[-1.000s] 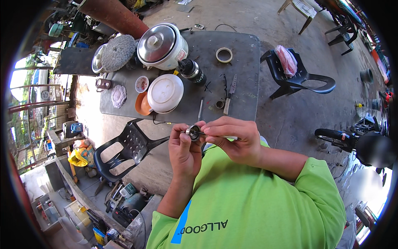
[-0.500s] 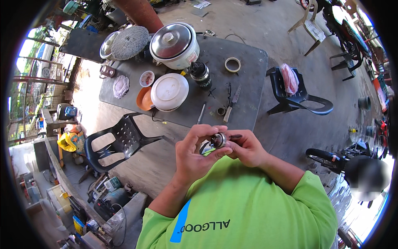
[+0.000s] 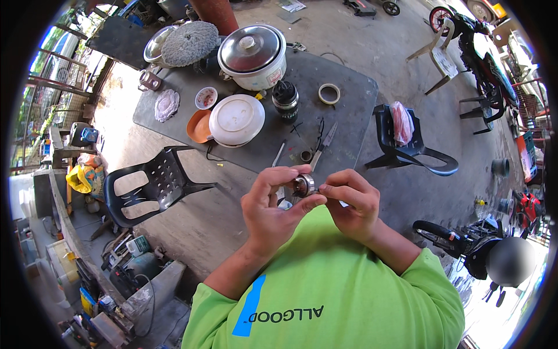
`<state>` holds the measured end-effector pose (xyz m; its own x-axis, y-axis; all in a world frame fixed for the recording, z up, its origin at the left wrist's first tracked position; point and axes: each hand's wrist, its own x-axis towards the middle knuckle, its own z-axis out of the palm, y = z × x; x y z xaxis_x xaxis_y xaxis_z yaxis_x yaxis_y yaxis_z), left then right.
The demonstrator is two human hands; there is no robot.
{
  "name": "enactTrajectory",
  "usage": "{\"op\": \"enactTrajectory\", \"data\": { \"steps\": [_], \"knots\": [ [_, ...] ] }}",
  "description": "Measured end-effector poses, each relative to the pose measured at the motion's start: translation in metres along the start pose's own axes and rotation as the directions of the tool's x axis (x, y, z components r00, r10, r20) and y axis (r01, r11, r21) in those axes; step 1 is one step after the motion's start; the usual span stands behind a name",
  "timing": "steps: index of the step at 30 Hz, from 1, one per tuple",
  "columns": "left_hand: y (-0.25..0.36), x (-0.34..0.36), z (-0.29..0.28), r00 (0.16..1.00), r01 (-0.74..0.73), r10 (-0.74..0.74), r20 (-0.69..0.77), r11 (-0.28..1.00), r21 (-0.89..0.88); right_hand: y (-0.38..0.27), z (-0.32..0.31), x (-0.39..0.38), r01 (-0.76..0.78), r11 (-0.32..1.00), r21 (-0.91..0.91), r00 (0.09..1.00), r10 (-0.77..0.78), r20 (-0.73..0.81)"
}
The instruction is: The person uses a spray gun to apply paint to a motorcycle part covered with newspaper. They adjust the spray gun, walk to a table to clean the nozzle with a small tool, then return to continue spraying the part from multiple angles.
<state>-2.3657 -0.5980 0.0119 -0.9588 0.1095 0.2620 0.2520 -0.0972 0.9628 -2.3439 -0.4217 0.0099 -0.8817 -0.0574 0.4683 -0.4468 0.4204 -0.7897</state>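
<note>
My left hand (image 3: 272,200) is closed round a small round metal part (image 3: 304,185), silver at the rim with a dark reddish-brown inside, gripped between thumb and fingers. Beside it my right hand (image 3: 356,203) is pinched, its fingertips at the part's right edge. What those fingers hold, if anything, is too small to make out. Both hands are raised in front of my green shirt, off the near edge of the dark table (image 3: 343,125). A knife (image 3: 324,146) and a small dark ring-shaped piece (image 3: 306,156) lie on the table just beyond them.
On the table stand a lidded pot (image 3: 253,61), a dark bottle (image 3: 285,103), an upturned white dish (image 3: 236,119), an orange bowl (image 3: 199,127) and a tape roll (image 3: 329,94). Black chairs flank it, one at left (image 3: 152,185), another at right (image 3: 407,138). Motorbikes stand farther right.
My right hand has turned more upright and drawn slightly right; the dark slim thing by its fingers no longer shows. The metal part has turned, showing more rim. The view has shifted a little.
</note>
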Motion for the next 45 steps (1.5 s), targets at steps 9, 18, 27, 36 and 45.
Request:
{"op": "enactTrajectory", "data": {
  "steps": [9,18,27,36,45],
  "knots": [
    [0.009,0.010,-0.007,0.969,-0.246,0.232,0.088,0.852,0.462,0.012,-0.002,-0.022,-0.516,0.746,0.421,0.850,0.507,0.142],
    [0.009,0.014,-0.007,0.939,-0.337,0.241,0.245,0.786,0.518,0.003,-0.017,0.001,0.164,0.982,-0.089,0.959,-0.138,0.248],
    [0.011,0.015,-0.009,0.943,-0.289,0.158,0.294,0.826,0.484,0.016,-0.032,-0.004,0.213,0.975,-0.057,0.956,-0.196,0.220],
    [0.011,0.013,-0.004,0.926,-0.304,0.141,0.351,0.829,0.469,0.010,-0.029,-0.005,0.051,0.998,0.024,0.987,-0.054,0.151],
    [-0.004,0.013,-0.009,0.860,0.507,-0.443,0.254,0.683,-0.525,0.011,-0.029,-0.018,-0.247,0.953,0.175,0.965,0.258,-0.041]
  ]
}}
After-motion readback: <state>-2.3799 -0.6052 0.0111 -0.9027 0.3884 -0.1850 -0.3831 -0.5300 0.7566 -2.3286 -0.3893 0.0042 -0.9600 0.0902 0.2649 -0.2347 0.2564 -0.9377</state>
